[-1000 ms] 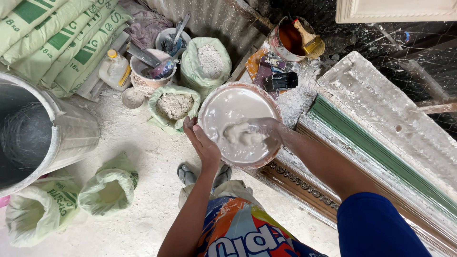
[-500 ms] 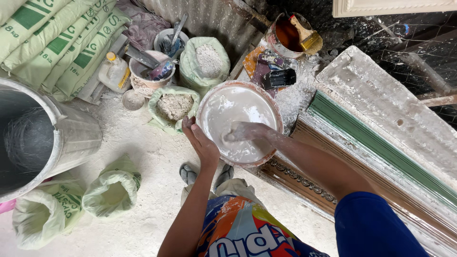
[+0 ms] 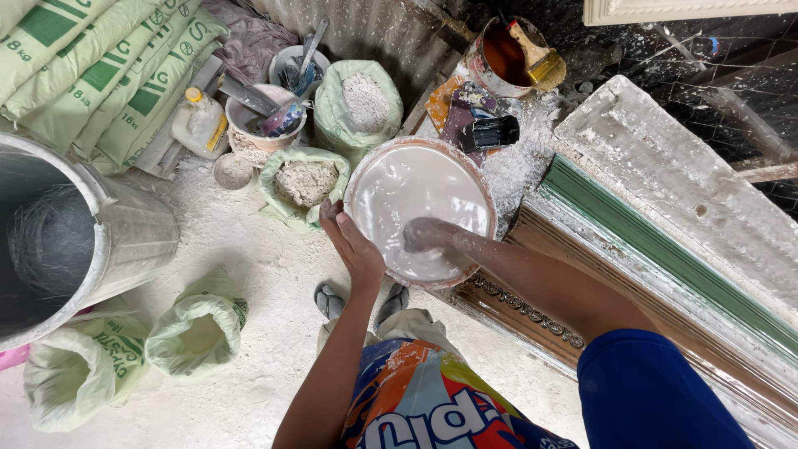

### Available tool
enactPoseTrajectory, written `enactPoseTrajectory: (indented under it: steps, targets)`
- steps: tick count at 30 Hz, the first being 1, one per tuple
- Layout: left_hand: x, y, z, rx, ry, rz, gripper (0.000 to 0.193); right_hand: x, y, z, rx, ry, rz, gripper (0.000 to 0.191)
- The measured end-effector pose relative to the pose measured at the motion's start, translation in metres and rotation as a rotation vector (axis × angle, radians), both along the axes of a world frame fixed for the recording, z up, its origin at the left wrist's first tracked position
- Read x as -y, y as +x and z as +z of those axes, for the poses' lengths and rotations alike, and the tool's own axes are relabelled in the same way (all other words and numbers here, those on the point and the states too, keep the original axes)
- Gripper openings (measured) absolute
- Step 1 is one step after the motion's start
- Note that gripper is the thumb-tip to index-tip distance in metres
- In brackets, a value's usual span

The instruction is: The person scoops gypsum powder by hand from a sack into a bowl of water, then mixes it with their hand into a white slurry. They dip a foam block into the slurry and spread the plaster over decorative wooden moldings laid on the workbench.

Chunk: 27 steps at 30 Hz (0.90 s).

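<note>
Round basin [image 3: 378, 179] of wet white plaster mix, on the dusty floor [image 3: 241, 274] against a moulded frame [image 3: 532, 312], directly ahead of the knees. Right hand [image 3: 428, 235]: coated white, sunk in the mix; finger spread cannot be told. Left hand [image 3: 353, 244]: fingers wrapped over the basin's near rim. Open green sack of lumpy powder [image 3: 305, 183]: just beside the basin, left. Second open sack [image 3: 359, 100]: behind it. Tub of tools [image 3: 262, 120], small bottle [image 3: 199, 123], stacked bags [image 3: 100, 75]: far left. Tin with brush [image 3: 511, 51]: beyond the basin. Metal drum [image 3: 125, 237]: left edge.
</note>
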State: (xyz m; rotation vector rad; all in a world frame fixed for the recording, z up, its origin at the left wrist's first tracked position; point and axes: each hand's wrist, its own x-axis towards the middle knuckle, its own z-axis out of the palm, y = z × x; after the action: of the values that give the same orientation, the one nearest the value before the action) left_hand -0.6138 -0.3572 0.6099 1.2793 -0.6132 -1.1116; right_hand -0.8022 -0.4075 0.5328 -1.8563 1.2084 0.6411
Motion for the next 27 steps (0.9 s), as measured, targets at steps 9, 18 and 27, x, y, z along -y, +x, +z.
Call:
enactPoseTrajectory:
  steps: [9, 18, 27]
  targets:
    - [-0.001, 0.000, -0.004, -0.031, -0.045, -0.018, 0.074, 0.002, -0.003, 0.014, -0.241, -0.038, 0.095, 0.027]
    - [-0.001, -0.002, -0.003, -0.021, -0.022, -0.006, 0.074, 0.023, -0.001, 0.005, -0.235, -0.073, -0.007, 0.029]
    - [-0.001, -0.001, 0.001, -0.044, -0.012, 0.001, 0.075, 0.043, 0.021, -0.031, -0.247, -0.065, 0.009, 0.031]
